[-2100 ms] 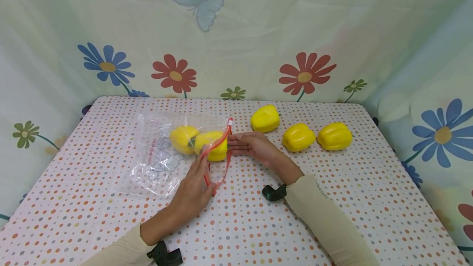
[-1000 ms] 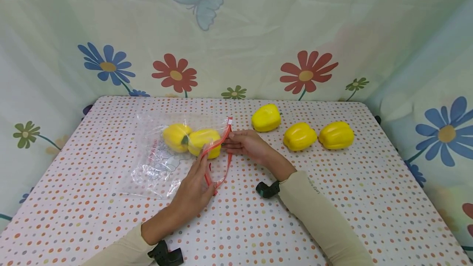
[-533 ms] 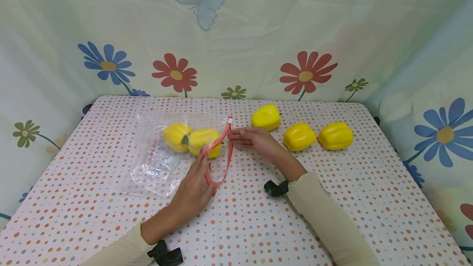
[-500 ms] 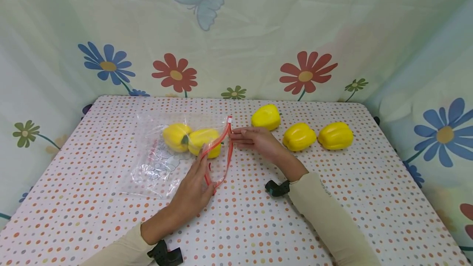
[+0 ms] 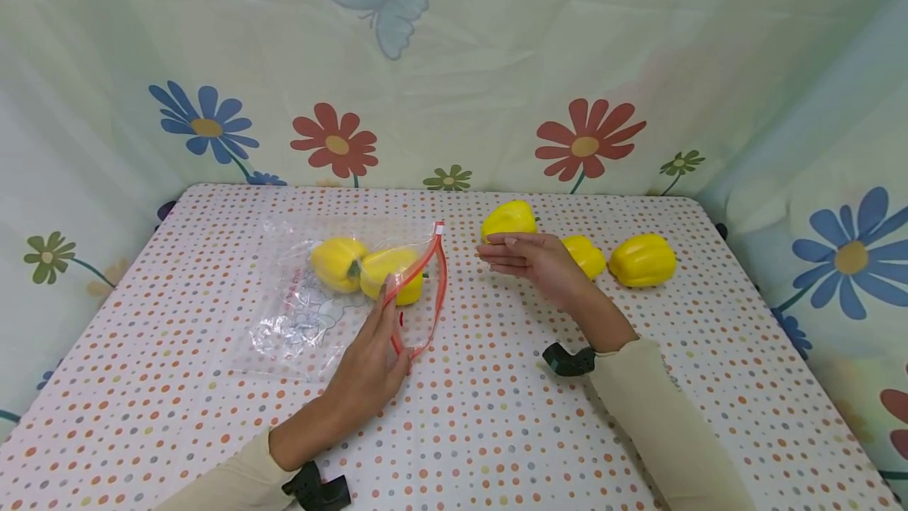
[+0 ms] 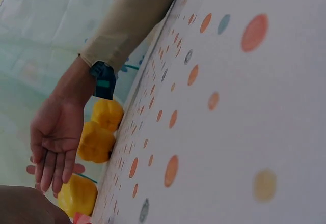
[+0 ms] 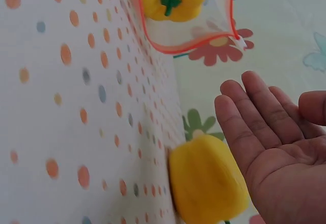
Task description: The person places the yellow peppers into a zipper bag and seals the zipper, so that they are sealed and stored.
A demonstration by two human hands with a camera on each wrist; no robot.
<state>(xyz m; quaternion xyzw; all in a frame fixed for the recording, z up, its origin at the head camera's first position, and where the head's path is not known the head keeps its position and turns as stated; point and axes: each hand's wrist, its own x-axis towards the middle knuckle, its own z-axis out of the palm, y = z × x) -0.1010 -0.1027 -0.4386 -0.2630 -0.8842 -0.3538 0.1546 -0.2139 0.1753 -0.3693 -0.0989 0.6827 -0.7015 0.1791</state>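
Note:
A clear plastic zip bag (image 5: 284, 337) with a red-edged mouth lies on the table, its mouth facing right. Two yellow bell peppers (image 5: 339, 264) are inside it. My left hand (image 5: 365, 365) holds the near side of the red rim, which stands apart from the far side. My right hand (image 5: 542, 262) is in the air right of the mouth, fingers straight and together, holding nothing. Behind it sits a yellow bell pepper (image 5: 508, 217); another bell pepper (image 5: 586, 257) is partly hidden by this hand. A third loose bell pepper (image 5: 642, 260) lies farther right.
A white tablecloth (image 5: 468, 432) with coloured dots covers the table. A flower-printed curtain (image 5: 489, 61) hangs along the back and sides. Dark cameras (image 5: 567, 359) are strapped at both wrists.
The two bell peppers slid deeper left into the bag as my right hand pushed in. That hand has since withdrawn to the right, away from the mouth. My left hand stays put.

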